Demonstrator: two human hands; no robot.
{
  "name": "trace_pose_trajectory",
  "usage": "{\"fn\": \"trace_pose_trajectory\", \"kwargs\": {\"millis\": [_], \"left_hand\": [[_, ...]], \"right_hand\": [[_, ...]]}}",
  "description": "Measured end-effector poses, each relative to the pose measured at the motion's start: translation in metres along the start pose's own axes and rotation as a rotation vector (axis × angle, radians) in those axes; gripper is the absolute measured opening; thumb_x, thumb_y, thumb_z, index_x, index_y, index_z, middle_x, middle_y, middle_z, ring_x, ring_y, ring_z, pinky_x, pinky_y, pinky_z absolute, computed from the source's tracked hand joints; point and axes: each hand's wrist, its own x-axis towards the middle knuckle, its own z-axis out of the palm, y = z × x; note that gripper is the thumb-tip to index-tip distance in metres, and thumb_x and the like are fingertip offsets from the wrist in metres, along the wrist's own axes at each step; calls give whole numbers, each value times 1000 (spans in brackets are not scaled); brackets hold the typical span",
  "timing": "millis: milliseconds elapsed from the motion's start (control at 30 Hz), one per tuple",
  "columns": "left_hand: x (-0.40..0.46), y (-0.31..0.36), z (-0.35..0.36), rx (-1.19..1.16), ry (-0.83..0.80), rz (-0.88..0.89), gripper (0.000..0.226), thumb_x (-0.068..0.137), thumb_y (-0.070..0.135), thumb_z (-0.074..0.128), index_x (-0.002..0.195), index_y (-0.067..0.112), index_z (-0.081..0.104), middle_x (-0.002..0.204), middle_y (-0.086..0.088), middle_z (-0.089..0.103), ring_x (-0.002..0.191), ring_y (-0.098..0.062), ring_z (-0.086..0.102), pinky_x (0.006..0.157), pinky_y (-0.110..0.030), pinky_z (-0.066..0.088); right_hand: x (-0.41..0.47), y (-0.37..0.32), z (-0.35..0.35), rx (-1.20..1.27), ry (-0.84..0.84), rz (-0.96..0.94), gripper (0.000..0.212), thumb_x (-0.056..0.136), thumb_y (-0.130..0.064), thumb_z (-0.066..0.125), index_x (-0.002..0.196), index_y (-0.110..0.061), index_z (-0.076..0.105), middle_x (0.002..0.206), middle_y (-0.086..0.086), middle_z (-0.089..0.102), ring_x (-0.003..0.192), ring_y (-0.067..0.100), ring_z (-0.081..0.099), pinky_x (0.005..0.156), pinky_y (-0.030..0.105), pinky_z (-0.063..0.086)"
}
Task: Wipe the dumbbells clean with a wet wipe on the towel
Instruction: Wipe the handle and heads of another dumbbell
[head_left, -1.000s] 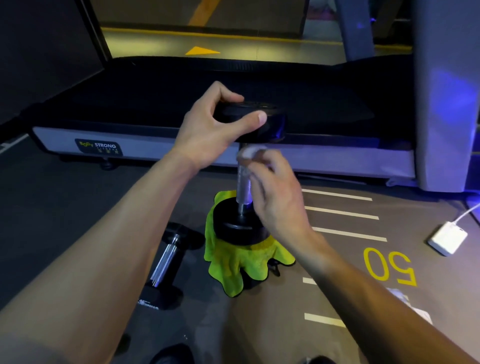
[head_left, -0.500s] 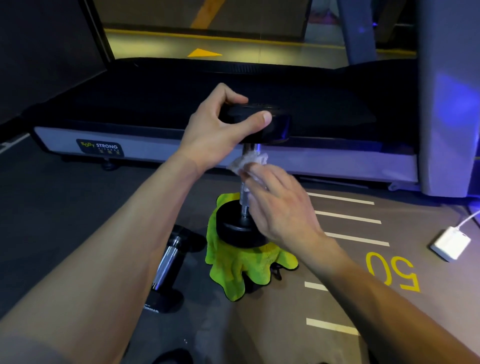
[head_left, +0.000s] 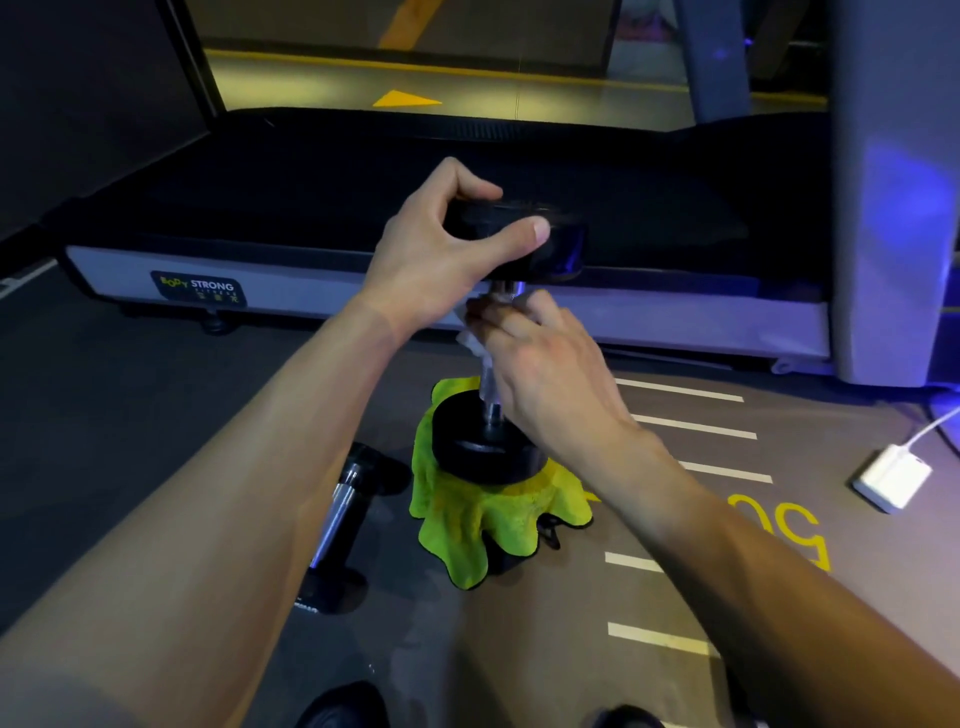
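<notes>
From the head view, a treadmill (head_left: 363, 208) fills the far side of the scene, its dark belt running across and a pale side rail carrying a "STRONG" label (head_left: 199, 289); a grey upright post (head_left: 893, 208) stands at the right. On the floor (head_left: 130, 415) to the right lies one white adapter box (head_left: 892, 483) with a white cable leading off the edge. White stripes and a yellow "50" (head_left: 779, 530) are painted on the floor there.

Two dumbbells show. One dumbbell (head_left: 488, 447) stands upright on its lower head, resting on a single yellow-green towel (head_left: 467, 525) that is draped over something dark underneath (what it is cannot be told). The left hand (head_left: 436, 260) grasps the upper head from the side, thumb across the front and fingers (head_left: 467, 179) curled over the top. The right hand (head_left: 545, 374) comes in from the right and covers most of the metal handle, its fingers clenched around one white wet wipe (head_left: 475, 345) pressed against the handle just below the upper head. The right forearm hides the right edge of the towel.

The second dumbbell (head_left: 337, 519) lies on its side on the floor just left of the towel, chrome handle showing, partly behind the left forearm. Two dark shoe tips (head_left: 343, 706) sit at the bottom edge.
</notes>
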Motion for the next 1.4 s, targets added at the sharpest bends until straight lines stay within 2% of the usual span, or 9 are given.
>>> {"fn": "trace_pose_trajectory", "kwargs": {"millis": [200, 400, 533, 633, 767, 867, 967, 1267, 1400], "left_hand": [[-5, 2, -1, 79, -4, 3, 52, 76, 64, 81, 111, 30, 63, 106, 17, 73, 102, -2, 68, 96, -34, 56], [-7, 9, 1, 194, 45, 17, 67, 67, 77, 81, 110, 30, 60, 104, 19, 71, 99, -1, 68, 93, -37, 56], [-8, 13, 3, 252, 37, 41, 67, 67, 78, 79, 108, 29, 59, 101, 18, 71, 98, -5, 68, 93, -42, 56], [-7, 14, 2, 259, 37, 52, 65, 68, 75, 81, 107, 27, 60, 101, 19, 72, 97, -3, 68, 94, -42, 55], [-2, 12, -2, 263, 46, 63, 65, 65, 75, 82, 102, 26, 61, 104, 18, 74, 98, -4, 69, 95, -44, 55], [1, 8, -6, 220, 35, 74, 64, 63, 75, 82, 100, 26, 62, 107, 19, 75, 101, -2, 70, 97, -44, 55], [3, 3, -8, 162, 4, 84, 65, 62, 74, 84, 101, 26, 64, 111, 19, 75, 105, -3, 70, 99, -44, 56], [3, -2, -10, 47, -41, 120, 51, 63, 66, 89, 92, 36, 59, 118, 12, 76, 111, -8, 71, 102, -45, 55], [2, -2, -16, 23, -66, 143, 51, 62, 62, 90, 92, 35, 59, 119, 12, 75, 114, -8, 71, 105, -47, 55]], "right_hand": [[-34, -4, 15, 175, -244, -95, 36, 80, -8, 76, 110, -27, 78, 112, -14, 74, 101, 21, 55, 71, 38, 57], [-18, 9, -6, 166, -158, -21, 17, 89, -9, 63, 97, -19, 75, 105, -6, 76, 87, 31, 60, 60, 43, 58], [-22, -14, -1, 215, -397, 39, 26, 96, -19, 61, 114, -31, 75, 109, 2, 70, 102, 36, 66, 78, 44, 59], [-8, -19, 2, 140, -467, 118, 27, 95, -18, 63, 119, -28, 73, 98, 8, 53, 97, 43, 65, 75, 42, 55], [-11, -9, -6, 241, -495, 108, 24, 97, -22, 65, 113, -36, 77, 106, 11, 66, 102, 41, 65, 86, 42, 56], [-22, 16, -14, 341, -529, 160, 27, 96, -15, 66, 107, -34, 81, 108, 1, 76, 105, 26, 68, 94, 31, 49], [-36, 40, -16, 412, -446, 218, 26, 92, -8, 65, 98, -27, 82, 102, -10, 80, 102, 17, 74, 91, 35, 55], [-26, 5, 1, 427, -374, -6, 25, 82, -3, 63, 92, -19, 79, 98, -5, 77, 99, 26, 71, 83, 42, 58], [-36, 30, -2, 458, -332, 90, 27, 84, -4, 64, 93, -22, 82, 99, -8, 80, 97, 23, 73, 88, 42, 58]]}}
